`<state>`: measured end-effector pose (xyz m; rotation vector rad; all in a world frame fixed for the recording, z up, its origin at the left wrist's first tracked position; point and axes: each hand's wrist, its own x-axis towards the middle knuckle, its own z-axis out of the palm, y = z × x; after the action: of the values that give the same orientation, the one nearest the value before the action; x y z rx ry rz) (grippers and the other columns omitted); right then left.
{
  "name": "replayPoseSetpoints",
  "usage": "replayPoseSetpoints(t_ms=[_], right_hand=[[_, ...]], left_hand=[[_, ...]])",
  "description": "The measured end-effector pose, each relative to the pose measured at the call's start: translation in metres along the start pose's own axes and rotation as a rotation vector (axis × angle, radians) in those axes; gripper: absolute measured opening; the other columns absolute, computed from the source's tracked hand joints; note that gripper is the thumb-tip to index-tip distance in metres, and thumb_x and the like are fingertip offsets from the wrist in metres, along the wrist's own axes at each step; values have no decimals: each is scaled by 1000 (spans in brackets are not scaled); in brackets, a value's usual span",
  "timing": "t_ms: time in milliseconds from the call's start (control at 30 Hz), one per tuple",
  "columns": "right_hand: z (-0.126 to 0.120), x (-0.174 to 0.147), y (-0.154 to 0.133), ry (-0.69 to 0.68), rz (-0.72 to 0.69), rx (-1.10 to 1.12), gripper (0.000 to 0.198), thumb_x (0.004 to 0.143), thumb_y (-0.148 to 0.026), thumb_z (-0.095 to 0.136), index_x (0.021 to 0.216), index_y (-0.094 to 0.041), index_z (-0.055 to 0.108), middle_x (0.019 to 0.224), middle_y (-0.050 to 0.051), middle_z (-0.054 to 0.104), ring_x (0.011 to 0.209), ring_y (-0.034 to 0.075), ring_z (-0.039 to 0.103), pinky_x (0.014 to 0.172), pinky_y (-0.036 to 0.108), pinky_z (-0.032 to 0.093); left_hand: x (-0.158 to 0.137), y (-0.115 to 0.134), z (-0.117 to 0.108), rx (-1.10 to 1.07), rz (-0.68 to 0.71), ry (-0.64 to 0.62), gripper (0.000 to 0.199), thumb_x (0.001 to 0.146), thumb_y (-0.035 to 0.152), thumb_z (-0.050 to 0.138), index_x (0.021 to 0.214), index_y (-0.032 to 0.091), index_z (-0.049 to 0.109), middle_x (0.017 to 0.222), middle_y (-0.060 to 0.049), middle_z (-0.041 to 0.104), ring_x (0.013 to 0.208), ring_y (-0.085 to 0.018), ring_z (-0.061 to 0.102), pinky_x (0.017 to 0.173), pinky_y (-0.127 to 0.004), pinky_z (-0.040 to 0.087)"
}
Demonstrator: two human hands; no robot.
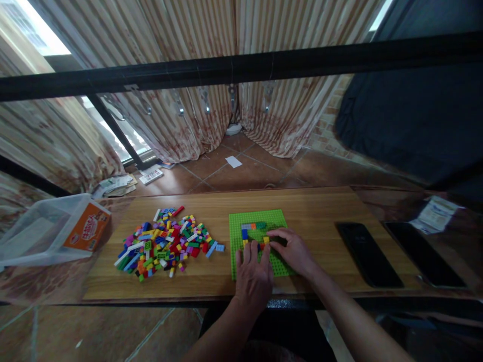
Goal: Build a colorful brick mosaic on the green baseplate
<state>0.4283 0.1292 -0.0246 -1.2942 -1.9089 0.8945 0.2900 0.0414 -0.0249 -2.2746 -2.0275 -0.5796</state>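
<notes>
A green studded baseplate [236, 221] lies on the wooden board in front of me. On it, small bricks form an outline: a grey, orange and green row at the top, with a blue brick [245, 234] down the left side. My left hand [253, 274] rests palm down over the plate's lower left, fingers stretched forward and covering part of the lower row. From the right, my right hand [294, 249] pinches a yellow brick [266, 240] between thumb and forefinger at the outline's right side. Whether that brick is pressed onto the studs is hard to see.
Left of the baseplate spreads a pile of mixed coloured bricks [169, 244]. A clear plastic box [49, 226] with an orange label stands at the far left. Two dark phones [369, 254] [424, 254] lie on the right. A black metal bar [234, 68] crosses beyond the table.
</notes>
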Motion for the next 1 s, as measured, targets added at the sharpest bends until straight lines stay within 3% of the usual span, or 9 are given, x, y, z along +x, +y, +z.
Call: replayPoseSetpoints(t_ms=[333, 467, 667, 833, 1000], right_hand=[[-4, -1, 6, -23, -17, 38, 21, 83, -24, 56, 99, -24, 69, 102, 4, 69, 99, 21, 60, 95, 42, 44], [-9, -4, 4, -73, -52, 8, 27, 83, -27, 59, 108, -23, 66, 108, 6, 67, 104, 22, 58, 97, 43, 42], [-15, -2, -6, -169, -134, -139, 34, 79, -22, 66, 112, -22, 64, 110, 7, 62, 106, 22, 55, 95, 41, 42], [-13, 7, -7, -181, -130, -196, 25, 80, -21, 65, 106, -23, 65, 103, 6, 60, 103, 22, 54, 92, 39, 44], [-6, 19, -5, -114, -109, -224, 26, 80, -20, 64, 105, -24, 65, 100, 5, 61, 100, 22, 56, 91, 39, 44]], left_hand=[[10, -10, -17, -161, 34, -75, 43, 87, 25, 47, 130, 23, 52, 131, -12, 51, 115, -29, 49, 97, -49, 40], [11, -25, -20, -226, 52, -52, 42, 88, 18, 43, 129, 20, 52, 133, -13, 50, 118, -26, 49, 99, -44, 41], [17, -43, -18, -289, -40, 17, 39, 87, 15, 43, 125, 17, 53, 130, -13, 53, 119, -24, 50, 101, -43, 42], [44, -54, -20, -303, -47, 24, 40, 85, 13, 47, 124, 17, 54, 129, -11, 55, 119, -22, 50, 103, -42, 40], [80, -66, -15, -344, -25, -64, 34, 85, 15, 48, 117, 18, 60, 118, -7, 63, 109, -20, 55, 101, -37, 40]])
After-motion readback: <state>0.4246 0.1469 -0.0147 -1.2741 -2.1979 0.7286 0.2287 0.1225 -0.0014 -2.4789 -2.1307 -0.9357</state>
